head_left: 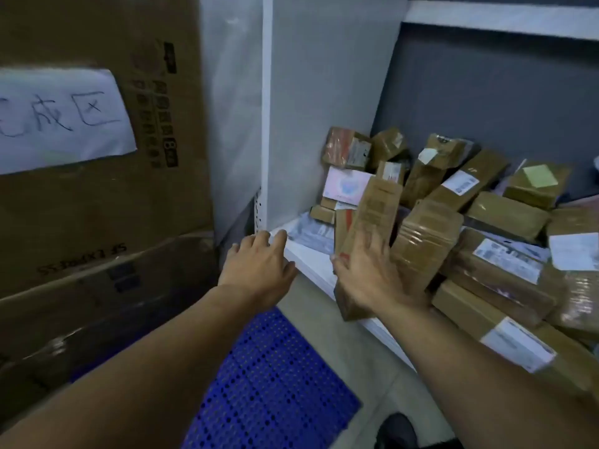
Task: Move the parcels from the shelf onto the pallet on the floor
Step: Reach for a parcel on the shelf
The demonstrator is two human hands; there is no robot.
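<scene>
At the shelf (309, 256) edge, your right hand (366, 280) grips a long brown parcel (372, 215) by its lower half; your left hand (259, 264) hovers just left of it, fingers spread, empty.

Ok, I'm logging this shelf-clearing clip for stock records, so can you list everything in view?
parcels: a heap, too overlapped to count, mostly brown, on the shelf
long parcel: one, brown, front of the heap, in the right hand's grip
shelf: one, white, right of centre
pallet: one, blue, on the floor below the shelf
cardboard boxes: at least two, brown, stacked at left
paper sign: one, white, on the upper box
dark shape: one, perhaps a shoe, bottom edge
left hand: one, open, by the shelf's front corner
right hand: one, on the long parcel, thumb round its edge
</scene>
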